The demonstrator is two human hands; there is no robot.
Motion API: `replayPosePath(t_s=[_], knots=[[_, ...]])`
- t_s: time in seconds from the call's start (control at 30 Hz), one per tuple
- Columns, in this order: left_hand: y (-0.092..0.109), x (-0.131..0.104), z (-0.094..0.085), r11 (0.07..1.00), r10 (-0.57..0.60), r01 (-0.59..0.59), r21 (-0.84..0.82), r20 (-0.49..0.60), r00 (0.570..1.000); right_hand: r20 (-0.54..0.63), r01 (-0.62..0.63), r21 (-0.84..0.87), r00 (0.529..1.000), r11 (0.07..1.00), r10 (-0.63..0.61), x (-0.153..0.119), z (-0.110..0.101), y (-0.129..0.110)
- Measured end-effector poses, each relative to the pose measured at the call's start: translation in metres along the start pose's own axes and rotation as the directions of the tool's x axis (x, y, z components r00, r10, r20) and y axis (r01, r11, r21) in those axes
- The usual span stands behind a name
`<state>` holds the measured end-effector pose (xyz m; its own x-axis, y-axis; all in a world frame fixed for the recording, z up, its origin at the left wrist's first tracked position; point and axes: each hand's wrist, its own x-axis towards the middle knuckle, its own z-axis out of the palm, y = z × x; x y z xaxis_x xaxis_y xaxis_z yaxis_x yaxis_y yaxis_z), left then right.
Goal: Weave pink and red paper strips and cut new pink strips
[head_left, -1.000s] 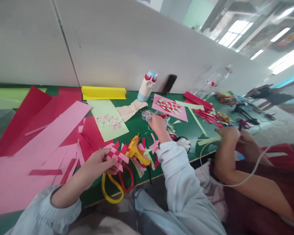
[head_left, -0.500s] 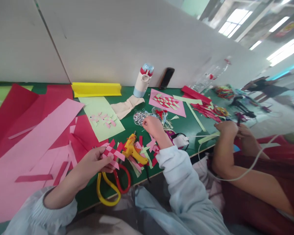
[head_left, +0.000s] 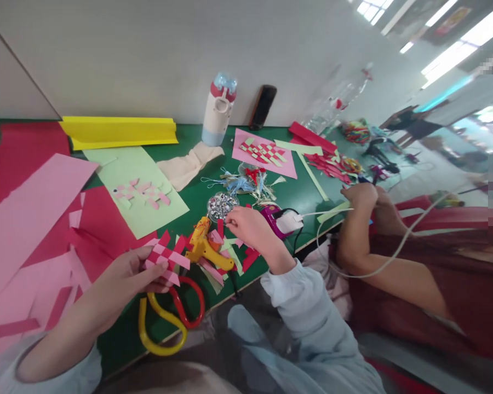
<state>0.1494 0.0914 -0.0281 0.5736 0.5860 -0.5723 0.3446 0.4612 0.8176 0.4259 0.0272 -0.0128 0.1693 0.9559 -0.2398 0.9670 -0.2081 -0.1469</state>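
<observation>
My left hand (head_left: 133,273) pinches a small woven piece of pink and red paper strips (head_left: 166,256), whose strip ends stick out unevenly. My right hand (head_left: 248,227) is closed, thumb and fingertips together, just beside a clear round dish of googly eyes (head_left: 222,206); whatever the fingertips hold is too small to see. Between the hands lies a yellow glue gun (head_left: 205,246) on paper scraps. Below the woven piece, scissors with one yellow and one red handle loop (head_left: 189,303) lie at the table edge, their blades hidden.
Pale green paper (head_left: 135,180) with woven pink fish shapes lies left of centre, near large red and pink sheets (head_left: 36,202). Tassels (head_left: 242,183), a bottle (head_left: 218,112) and a leaning phone (head_left: 263,106) stand behind. On the right, a co-worker's arms (head_left: 361,241) and a white cable (head_left: 378,272).
My right hand has drawn back from over the googly-eye dish toward me, its fingertips still together. The camera view has shifted right. My left hand keeps hold of the woven paper.
</observation>
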Motion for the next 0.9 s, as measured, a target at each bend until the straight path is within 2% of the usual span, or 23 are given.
replayPosePath(t_s=[0.1, 0.2, 0.4, 0.5, 0.67, 0.9], knots=[[-0.002, 0.003, -0.001, 1.0, -0.006, 0.006, 0.01, 0.034, 0.999, 0.004, 0.006, 0.068, 1.0, 0.998, -0.006, -0.001, -0.005, 0.008], [-0.003, 0.004, 0.0, 0.999, -0.02, 0.018, 0.029, 0.067, 0.998, 0.008, -0.057, 0.068, 0.998, 0.996, 0.056, -0.001, -0.015, 0.016], [-0.005, 0.007, 0.001, 0.995, -0.072, 0.07, 0.068, 0.038, 0.997, -0.007, -0.138, 0.053, 0.99, 0.989, 0.139, 0.006, -0.032, 0.021], [-0.005, 0.01, 0.001, 0.992, -0.092, 0.091, 0.082, 0.015, 0.996, -0.008, -0.149, 0.055, 0.989, 0.987, 0.15, 0.011, -0.031, 0.021], [-0.005, 0.012, 0.001, 0.99, -0.108, 0.103, 0.093, 0.055, 0.993, 0.03, -0.097, 0.089, 0.995, 0.991, 0.094, 0.017, -0.023, 0.018], [-0.005, 0.013, 0.002, 0.989, -0.125, 0.124, 0.08, 0.007, 0.992, 0.057, -0.066, 0.153, 0.997, 0.986, 0.058, 0.018, -0.019, 0.015]])
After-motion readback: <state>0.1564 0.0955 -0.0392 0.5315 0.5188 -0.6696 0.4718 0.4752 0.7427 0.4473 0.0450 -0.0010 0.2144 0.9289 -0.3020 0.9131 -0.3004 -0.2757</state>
